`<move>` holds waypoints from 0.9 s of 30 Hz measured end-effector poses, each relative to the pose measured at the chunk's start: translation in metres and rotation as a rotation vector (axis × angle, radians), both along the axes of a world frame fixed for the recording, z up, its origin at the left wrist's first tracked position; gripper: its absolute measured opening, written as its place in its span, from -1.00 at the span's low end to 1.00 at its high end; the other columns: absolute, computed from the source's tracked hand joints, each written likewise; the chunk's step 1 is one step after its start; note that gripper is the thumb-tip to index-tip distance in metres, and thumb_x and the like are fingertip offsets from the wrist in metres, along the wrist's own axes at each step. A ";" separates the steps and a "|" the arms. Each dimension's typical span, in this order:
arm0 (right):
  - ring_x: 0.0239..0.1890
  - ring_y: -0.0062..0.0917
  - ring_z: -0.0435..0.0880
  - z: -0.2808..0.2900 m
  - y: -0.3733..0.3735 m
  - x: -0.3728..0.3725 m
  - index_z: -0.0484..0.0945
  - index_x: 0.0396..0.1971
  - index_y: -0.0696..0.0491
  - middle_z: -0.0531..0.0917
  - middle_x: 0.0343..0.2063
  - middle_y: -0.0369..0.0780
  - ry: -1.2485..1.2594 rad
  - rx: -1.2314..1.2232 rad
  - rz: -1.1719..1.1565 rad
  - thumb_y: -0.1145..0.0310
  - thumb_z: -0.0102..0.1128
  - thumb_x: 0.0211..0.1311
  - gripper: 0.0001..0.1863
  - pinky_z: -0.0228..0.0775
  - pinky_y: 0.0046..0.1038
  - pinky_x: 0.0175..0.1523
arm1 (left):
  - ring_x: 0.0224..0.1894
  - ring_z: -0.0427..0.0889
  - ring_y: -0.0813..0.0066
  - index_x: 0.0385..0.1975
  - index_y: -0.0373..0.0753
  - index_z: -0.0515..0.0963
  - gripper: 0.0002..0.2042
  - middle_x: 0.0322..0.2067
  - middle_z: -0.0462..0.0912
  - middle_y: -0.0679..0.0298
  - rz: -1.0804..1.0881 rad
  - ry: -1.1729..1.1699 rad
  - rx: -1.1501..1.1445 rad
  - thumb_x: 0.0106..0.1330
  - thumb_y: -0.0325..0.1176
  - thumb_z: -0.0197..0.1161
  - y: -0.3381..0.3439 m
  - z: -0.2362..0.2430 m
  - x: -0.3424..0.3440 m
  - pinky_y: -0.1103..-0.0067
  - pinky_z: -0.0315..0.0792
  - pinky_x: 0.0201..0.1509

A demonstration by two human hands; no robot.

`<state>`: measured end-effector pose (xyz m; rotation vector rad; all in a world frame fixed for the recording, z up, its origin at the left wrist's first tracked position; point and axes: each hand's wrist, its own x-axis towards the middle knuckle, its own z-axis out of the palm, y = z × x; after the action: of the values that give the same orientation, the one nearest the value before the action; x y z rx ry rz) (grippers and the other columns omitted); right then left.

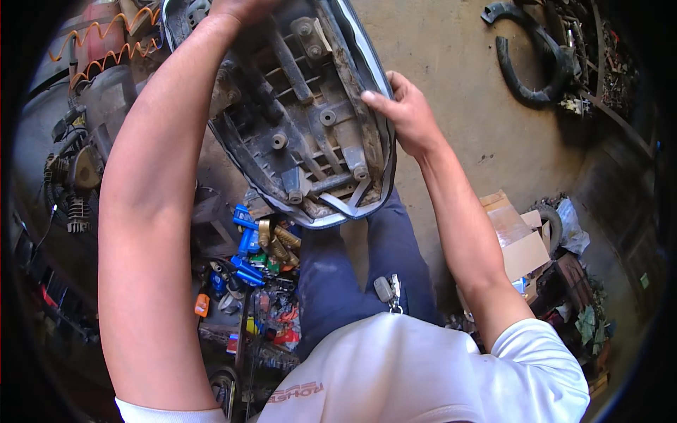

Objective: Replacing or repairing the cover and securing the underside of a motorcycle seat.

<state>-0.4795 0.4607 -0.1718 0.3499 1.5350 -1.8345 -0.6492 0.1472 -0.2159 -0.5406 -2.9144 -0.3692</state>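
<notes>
A motorcycle seat (pixel 310 120) is held up in front of me, tilted, with its dirty black plastic underside facing me. Ribs, rubber feet and metal brackets show on it, and a pale strip of cover edging runs round its rim. My right hand (pixel 412 116) grips the right rim, thumb over the edge on the underside, its other fingers mostly behind. At the far left part of the seat is my left hand (pixel 243 8), closed on it; the upper picture edge cuts off its fingers. The top side of the seat is hidden.
Blue bottles and gold cylindrical parts (pixel 276 242) lie in a pile left of my legs. An opened cardboard box (pixel 518 240) stands at the right. A curved black tube (pixel 525 88) lies on the floor farther off. At the left are an orange coiled hose (pixel 106 60) and machinery.
</notes>
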 end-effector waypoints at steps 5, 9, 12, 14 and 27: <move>-0.22 -0.68 0.59 0.003 -0.009 0.002 0.62 -0.04 0.18 0.69 -0.25 -0.33 0.126 0.141 -0.050 0.35 0.52 0.26 -0.64 0.49 -0.55 -0.08 | 0.24 0.52 -0.16 0.18 -0.41 0.50 -0.32 0.14 0.61 -0.15 0.028 -0.092 -0.003 0.39 0.15 0.29 0.009 -0.004 0.005 0.15 0.37 0.40; -0.24 -0.27 0.76 0.019 -0.041 0.007 0.57 -0.18 0.16 0.69 -0.32 -0.13 0.972 0.679 0.131 0.54 0.39 0.16 -0.76 0.61 -0.24 -0.20 | 0.27 0.57 -0.04 0.30 -0.31 0.51 -0.34 0.23 0.62 -0.04 -0.031 0.051 -0.092 0.45 0.15 0.24 -0.016 -0.016 -0.001 0.23 0.40 0.42; -0.29 -0.20 0.72 0.037 -0.060 0.018 0.52 -0.20 0.13 0.57 -0.34 -0.08 1.041 0.942 0.321 0.57 0.28 0.12 -0.77 0.65 -0.23 -0.28 | 0.30 0.55 -0.06 0.29 -0.30 0.51 -0.34 0.25 0.60 -0.04 -0.049 0.098 -0.123 0.49 0.19 0.16 -0.016 -0.020 -0.006 0.23 0.38 0.44; -0.37 -0.39 0.67 0.032 -0.060 0.020 0.52 -0.18 0.11 0.52 -0.31 -0.16 1.196 1.168 0.512 0.48 0.23 0.11 -0.76 0.63 -0.45 -0.38 | 0.34 0.51 -0.07 0.33 -0.31 0.46 -0.30 0.30 0.54 -0.07 -0.036 0.029 -0.135 0.45 0.18 0.23 -0.004 -0.014 -0.009 0.22 0.37 0.45; -0.37 -0.53 0.58 0.018 -0.045 0.026 0.59 -0.10 0.14 0.51 -0.29 -0.21 1.376 1.301 0.774 0.32 0.22 0.16 -0.68 0.51 -0.56 -0.49 | 0.22 0.56 0.13 0.08 -0.08 0.61 -0.63 0.05 0.58 0.18 -0.390 0.185 -0.078 0.25 -0.45 0.32 0.018 0.016 0.000 0.25 0.41 0.35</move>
<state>-0.4538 0.4162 -0.1541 -1.0575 2.9593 -0.0329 -0.6491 0.1656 -0.1994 -1.0976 -2.6451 -0.2356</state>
